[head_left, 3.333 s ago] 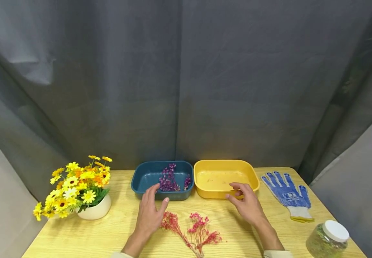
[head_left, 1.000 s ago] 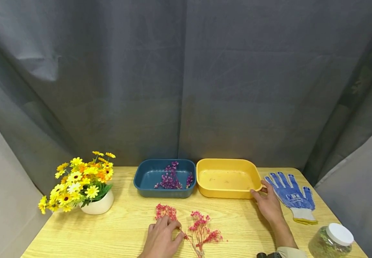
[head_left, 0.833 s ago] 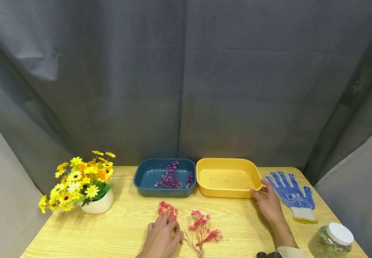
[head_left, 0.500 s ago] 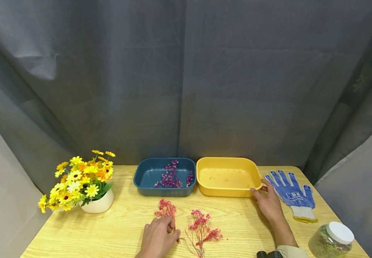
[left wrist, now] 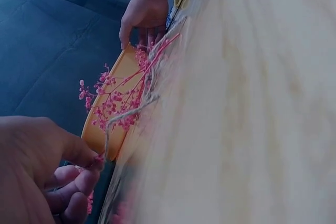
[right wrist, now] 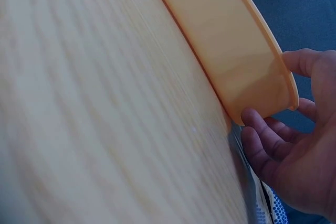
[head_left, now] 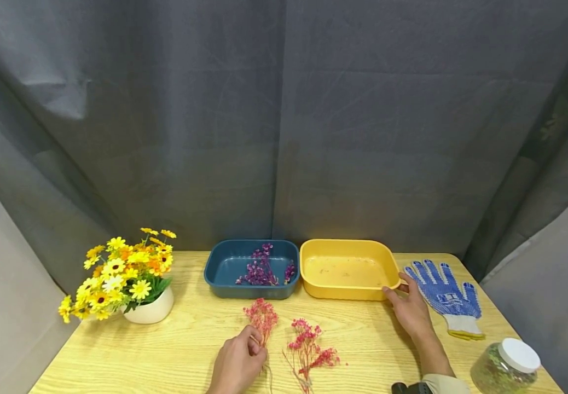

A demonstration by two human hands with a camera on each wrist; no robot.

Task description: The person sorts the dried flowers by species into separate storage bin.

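My left hand (head_left: 238, 358) pinches a sprig of dried pink flowers (head_left: 261, 317) by its thin stems, between thumb and fingertips. The blossoms point toward the blue plastic basin (head_left: 225, 292). Another dried pink sprig (head_left: 306, 347), with a bit of twine (left wrist: 118, 116) by it, lies on the table just right of that hand. Gripping the front right corner of the yellow basin (head_left: 345, 293) is my right hand (head_left: 410, 309); in the right wrist view its thumb (right wrist: 300, 61) is at the rim and the fingers bend around the end wall. Purple dried flowers (head_left: 260, 271) lie inside the blue basin.
A white pot of yellow artificial daisies (head_left: 126, 279) stands at the left. On the right lie a blue-dotted work glove (head_left: 446, 295) and a clear jar with a white lid (head_left: 505, 366). A grey curtain (head_left: 274, 120) hangs behind the wooden table (head_left: 131, 361).
Both hands were free earlier. My right hand has moved right and taken hold of the yellow basin's corner; my left has taken one pink sprig and drawn it apart from the other.
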